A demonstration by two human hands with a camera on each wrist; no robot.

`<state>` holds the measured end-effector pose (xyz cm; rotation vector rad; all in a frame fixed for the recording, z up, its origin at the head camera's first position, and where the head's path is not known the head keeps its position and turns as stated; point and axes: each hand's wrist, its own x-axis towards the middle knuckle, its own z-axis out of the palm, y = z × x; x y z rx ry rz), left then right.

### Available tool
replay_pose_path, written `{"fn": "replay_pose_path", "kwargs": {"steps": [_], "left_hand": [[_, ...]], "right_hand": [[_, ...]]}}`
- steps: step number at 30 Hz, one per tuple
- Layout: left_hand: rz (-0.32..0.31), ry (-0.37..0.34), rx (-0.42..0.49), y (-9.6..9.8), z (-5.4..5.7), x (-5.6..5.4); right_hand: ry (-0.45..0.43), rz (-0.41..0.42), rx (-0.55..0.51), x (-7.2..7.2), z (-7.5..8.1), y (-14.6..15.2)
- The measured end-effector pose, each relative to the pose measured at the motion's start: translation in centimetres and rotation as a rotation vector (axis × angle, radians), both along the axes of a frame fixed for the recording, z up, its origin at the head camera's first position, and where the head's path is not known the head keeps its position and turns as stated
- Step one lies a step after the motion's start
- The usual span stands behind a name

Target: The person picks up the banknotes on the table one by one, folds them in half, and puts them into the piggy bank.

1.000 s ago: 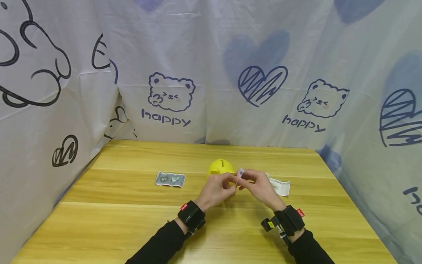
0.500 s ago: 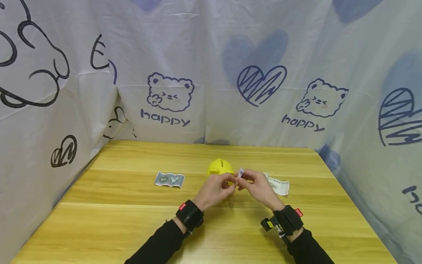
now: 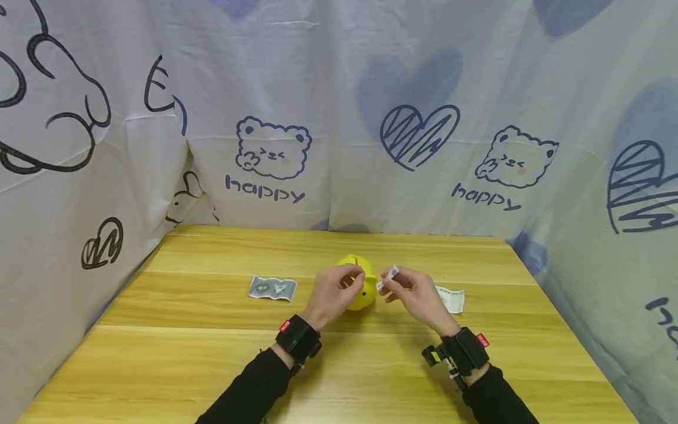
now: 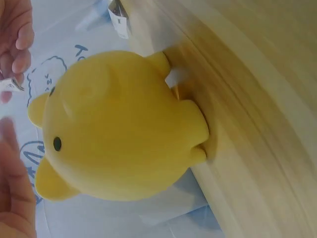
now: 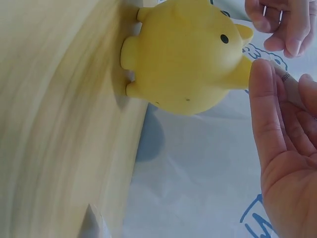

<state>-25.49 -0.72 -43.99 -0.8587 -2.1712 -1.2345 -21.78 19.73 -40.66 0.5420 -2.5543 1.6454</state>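
Note:
A yellow piggy bank (image 3: 361, 300) stands upright on the table, partly covered by my left hand in the head view. Its dark eye and ears show in the left wrist view, where its round body (image 4: 119, 129) fills the middle. Over its left side, my left hand (image 3: 332, 292) is loosely bent with nothing between thumb and fingers. Just right of the bank, my right hand (image 3: 422, 298) pinches a small folded banknote (image 3: 392, 272) between thumb and fingers. Part of this note (image 5: 289, 82) with printed digits shows in the right wrist view.
A greenish-grey banknote (image 3: 272, 288) lies on the wooden table (image 3: 212, 353) left of the bank. Pale paper notes (image 3: 452, 300) lie behind my right hand, partly hidden. A printed white cloth (image 3: 349, 176) hangs around the back and sides.
My left hand has let go of the folded banknote and moved left, away from my right hand. The right hand keeps the note, now tilted. More of the piggy bank's front shows.

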Motion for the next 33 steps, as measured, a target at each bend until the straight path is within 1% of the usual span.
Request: {"fn": "replay_pose_path", "kwargs": {"steps": [3, 7, 11, 12, 15, 19, 21, 25, 28, 30, 33], "left_hand": [[0.037, 0.045, 0.036, -0.2, 0.0, -0.3], [0.093, 0.084, 0.042, -0.7, 0.0, -0.8], [0.132, 0.058, -0.003, -1.0, -0.1, -1.3], [0.136, 0.039, -0.021, -1.0, -0.1, -1.4], [0.133, -0.020, -0.077, -1.1, -0.2, -1.6], [0.128, -0.105, -0.140, -1.2, -0.4, -1.8], [0.121, -0.161, -0.164, -1.2, -0.5, -1.8], [0.089, -0.303, -0.161, -1.3, -0.7, -2.0], [0.070, -0.387, -0.145, -1.4, -0.9, -2.1], [0.065, -0.416, -0.146, -1.5, -1.0, -2.1], [0.056, -0.435, -0.153, -1.5, -1.2, -2.2]], "right_hand": [[0.001, -0.008, -0.001, 0.0, 0.2, -0.1], [0.008, -0.014, -0.015, 0.0, 0.6, -0.3], [0.028, -0.015, -0.037, -0.2, 0.8, -0.5], [0.038, -0.013, -0.041, -0.2, 0.8, -0.6], [0.073, -0.019, -0.043, -0.9, 0.0, -0.5], [0.123, -0.046, -0.013, -1.9, -1.2, -0.3], [0.139, -0.064, 0.003, -2.1, -1.5, -0.3], [0.170, -0.090, 0.032, -2.6, -1.8, -0.4], [0.191, -0.103, 0.051, -2.8, -1.9, -0.5], [0.201, -0.110, 0.058, -2.9, -1.9, -0.6], [0.210, -0.109, 0.058, -3.0, -2.0, -0.8]]}}
